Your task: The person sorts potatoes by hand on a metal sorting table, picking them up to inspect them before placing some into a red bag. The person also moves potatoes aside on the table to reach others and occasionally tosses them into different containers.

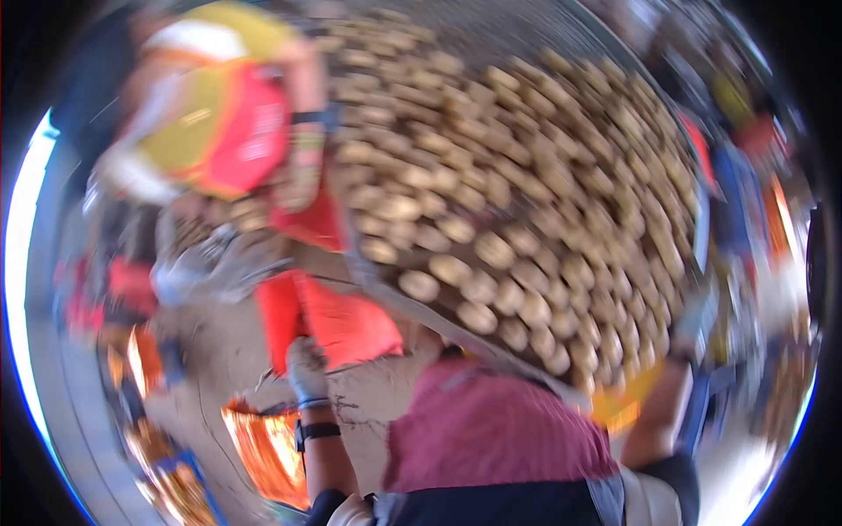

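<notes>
My left hand (307, 370), in a pale glove with a dark band at the wrist, is closed on the edge of a red bag (351, 326) hanging beside the sorting table. My right hand (695, 323), also gloved, is at the right side of the table near the potatoes; motion blur hides its fingers. Many round, light-brown potatoes (535, 307) cover the dark table (452, 326), whose pale rim runs just in front of my body.
Across the left corner, a co-worker (219, 114) in yellow and red leans by the table, a gloved hand (303, 171) near another red bag (320, 215). Crumpled clear plastic (219, 267) lies at left. An orange sack (267, 447) stands on the floor beside my left arm.
</notes>
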The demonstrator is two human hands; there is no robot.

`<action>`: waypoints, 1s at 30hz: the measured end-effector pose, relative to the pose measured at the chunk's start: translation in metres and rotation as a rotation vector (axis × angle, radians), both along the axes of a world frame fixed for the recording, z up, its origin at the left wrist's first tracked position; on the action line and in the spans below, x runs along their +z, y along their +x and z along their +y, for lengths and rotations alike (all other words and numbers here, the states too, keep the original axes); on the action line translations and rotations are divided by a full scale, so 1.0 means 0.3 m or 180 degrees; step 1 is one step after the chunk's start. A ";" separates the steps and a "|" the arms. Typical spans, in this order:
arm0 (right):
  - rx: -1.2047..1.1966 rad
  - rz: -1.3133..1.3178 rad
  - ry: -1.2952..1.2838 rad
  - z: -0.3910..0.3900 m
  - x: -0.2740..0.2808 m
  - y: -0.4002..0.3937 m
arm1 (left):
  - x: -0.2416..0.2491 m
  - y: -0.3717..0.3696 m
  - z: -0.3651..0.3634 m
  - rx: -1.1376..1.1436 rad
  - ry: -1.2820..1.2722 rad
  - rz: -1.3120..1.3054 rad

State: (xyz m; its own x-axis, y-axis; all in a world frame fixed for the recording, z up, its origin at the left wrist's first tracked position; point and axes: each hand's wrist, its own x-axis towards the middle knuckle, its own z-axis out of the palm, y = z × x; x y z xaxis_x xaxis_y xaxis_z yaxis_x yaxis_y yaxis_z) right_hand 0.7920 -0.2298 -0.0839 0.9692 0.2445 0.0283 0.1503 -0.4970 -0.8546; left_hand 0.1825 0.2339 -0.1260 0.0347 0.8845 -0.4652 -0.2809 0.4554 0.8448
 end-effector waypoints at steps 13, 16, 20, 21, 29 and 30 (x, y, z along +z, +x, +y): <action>0.1408 -0.0979 -0.1712 0.484 -0.092 -0.697 | 0.028 0.662 -0.111 -0.2858 0.3511 0.3608; 0.1604 -0.1100 -0.1483 0.304 -0.083 -0.745 | -0.023 0.813 -0.190 -0.3001 0.3962 0.4129; 0.0549 -0.0943 -0.1721 0.099 -0.113 -0.692 | -0.044 0.848 -0.338 -0.3473 0.3941 0.3606; 0.0725 -0.1146 -0.1766 0.041 -0.136 -0.677 | -0.032 0.855 -0.363 -0.3371 0.3960 0.3227; 0.0751 -0.0945 -0.1344 0.212 -0.036 -0.614 | -0.014 1.325 -0.418 -0.4286 0.5107 0.2133; 0.1069 -0.1077 -0.0859 0.247 -0.014 -0.644 | -0.030 1.365 -0.445 -0.4292 0.5588 0.2726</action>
State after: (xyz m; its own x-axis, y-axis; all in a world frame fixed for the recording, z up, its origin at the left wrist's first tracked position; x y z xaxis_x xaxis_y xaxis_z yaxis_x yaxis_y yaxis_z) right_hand 0.5987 -0.1556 -0.0880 0.7844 0.5806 0.2183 0.5827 -0.5693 -0.5799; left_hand 0.5920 0.1003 -0.1349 0.9821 -0.0329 0.1855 -0.0719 -0.9755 0.2080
